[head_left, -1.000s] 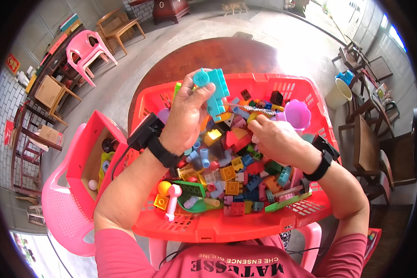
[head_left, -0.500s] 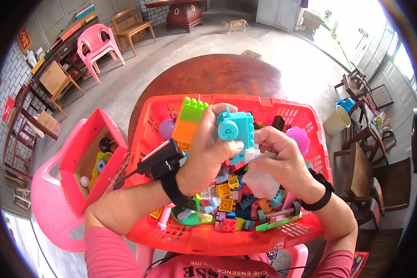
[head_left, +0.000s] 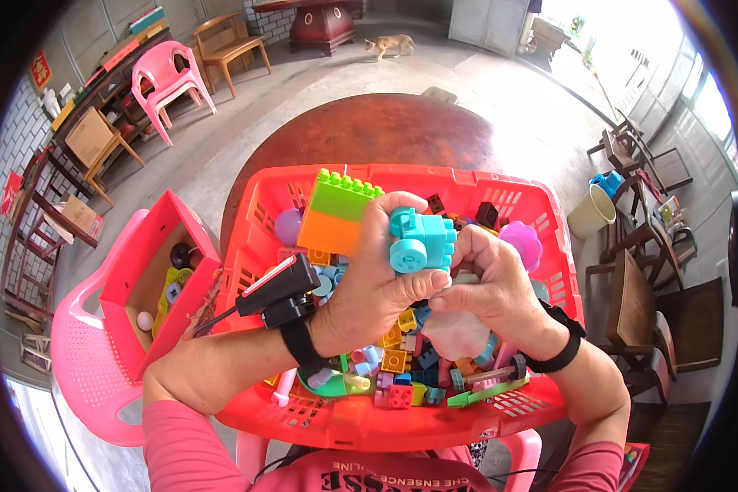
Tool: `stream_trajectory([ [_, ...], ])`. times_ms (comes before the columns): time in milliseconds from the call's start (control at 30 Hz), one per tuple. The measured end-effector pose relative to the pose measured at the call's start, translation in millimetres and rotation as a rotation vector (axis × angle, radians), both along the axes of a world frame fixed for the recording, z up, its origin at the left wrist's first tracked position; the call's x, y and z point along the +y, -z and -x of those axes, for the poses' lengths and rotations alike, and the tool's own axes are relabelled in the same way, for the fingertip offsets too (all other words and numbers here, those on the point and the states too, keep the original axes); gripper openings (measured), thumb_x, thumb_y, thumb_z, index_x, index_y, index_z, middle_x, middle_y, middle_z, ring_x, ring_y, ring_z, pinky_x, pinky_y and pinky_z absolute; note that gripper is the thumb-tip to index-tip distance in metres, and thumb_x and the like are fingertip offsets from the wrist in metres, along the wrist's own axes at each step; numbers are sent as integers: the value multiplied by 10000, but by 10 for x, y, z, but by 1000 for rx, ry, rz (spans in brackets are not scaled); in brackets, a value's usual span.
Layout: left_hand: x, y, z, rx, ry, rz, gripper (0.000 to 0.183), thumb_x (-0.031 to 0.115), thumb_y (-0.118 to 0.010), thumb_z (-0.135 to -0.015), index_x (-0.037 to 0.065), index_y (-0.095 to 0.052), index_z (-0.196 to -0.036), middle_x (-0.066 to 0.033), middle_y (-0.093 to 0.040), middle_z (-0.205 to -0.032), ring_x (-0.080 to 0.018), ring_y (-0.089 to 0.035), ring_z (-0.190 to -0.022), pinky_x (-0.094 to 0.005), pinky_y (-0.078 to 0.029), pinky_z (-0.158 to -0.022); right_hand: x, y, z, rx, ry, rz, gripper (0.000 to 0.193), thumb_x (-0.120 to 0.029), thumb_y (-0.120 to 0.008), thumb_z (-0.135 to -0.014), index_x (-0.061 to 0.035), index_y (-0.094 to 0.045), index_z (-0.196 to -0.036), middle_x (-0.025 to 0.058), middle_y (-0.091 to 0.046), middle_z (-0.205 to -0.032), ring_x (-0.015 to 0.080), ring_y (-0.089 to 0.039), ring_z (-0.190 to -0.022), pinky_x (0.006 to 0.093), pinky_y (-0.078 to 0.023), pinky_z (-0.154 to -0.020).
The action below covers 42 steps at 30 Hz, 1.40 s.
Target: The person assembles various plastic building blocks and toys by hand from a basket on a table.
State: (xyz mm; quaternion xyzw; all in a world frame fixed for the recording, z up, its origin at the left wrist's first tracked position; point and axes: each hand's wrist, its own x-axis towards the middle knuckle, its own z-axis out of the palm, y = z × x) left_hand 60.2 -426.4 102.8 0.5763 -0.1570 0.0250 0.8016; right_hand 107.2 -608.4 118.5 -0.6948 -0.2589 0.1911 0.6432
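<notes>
My left hand (head_left: 367, 275) is closed around a turquoise toy block (head_left: 425, 238) with round wheels on one side and studs on the other. It is held up above a red plastic basket (head_left: 361, 433). On the right side of the block, my right hand (head_left: 504, 287) pinches a white cloth (head_left: 457, 334) that hangs below the fingers; its fingertips are at the block's studded side. Beneath both hands lie many loose toy bricks in the basket, among them a yellow brick (head_left: 396, 362) and a red brick (head_left: 400, 397).
Behind my left hand stands a stack of green and orange bricks (head_left: 336, 215). The basket sits against a round brown table (head_left: 369, 135). At left, a pink chair (head_left: 82, 361) bears a red box (head_left: 131, 316) with toys. Far off, a cat (head_left: 389, 44) walks on the floor.
My left hand has turned the turquoise block, so the wheel shows lower and the studs face right. The cloth stays in my right hand. The cat has moved left.
</notes>
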Motion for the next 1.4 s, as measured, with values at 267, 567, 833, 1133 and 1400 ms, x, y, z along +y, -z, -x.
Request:
stream_trajectory([
  [267,-145,-73,132,25,66,150,728,203,-732,-890,101,-240,-1416,-50,-474,-1198,-137,-493,-1107,-301,-411,-981,26,-20,76,-63,0,15,401,-72,-854,-612,-25,-554,-873,23,-595,-798,77,-568,-739,268,-479,-642],
  [567,36,47,-138,90,-60,50,554,69,-666,-896,86,-332,-1338,-80,-524,-1166,-172,-564,-1065,-331,-489,-919,-184,-147,-204,-478,8,260,317,30,-736,-723,-25,-569,-987,22,-620,-921,83,-592,-842,251,-495,-708],
  [833,411,99,-489,191,-135,162,425,13,-611,-895,94,-487,-1294,-47,-596,-1121,-187,-615,-1016,-395,-539,-884,-462,-239,-510,-781,241,471,168,-55,-664,-815,-20,-587,-960,109,-607,-927,268,-620,-848,349,-493,-739],
  [1133,446,100,-483,310,-48,198,350,133,-635,-903,68,-554,-1237,-61,-639,-1069,-173,-644,-929,-346,-545,-809,-434,-175,-506,-893,137,541,205,-19,-653,-760,10,-581,-949,138,-594,-905,308,-582,-818,364,-478,-741],
  [1400,506,112,-512,302,9,223,441,406,-618,-939,67,-552,-1214,-75,-642,-1032,-164,-636,-899,-344,-541,-784,-424,-143,-510,-866,73,584,196,-35,-665,-781,-4,-567,-949,157,-574,-869,357,-593,-823,428,-480,-721],
])
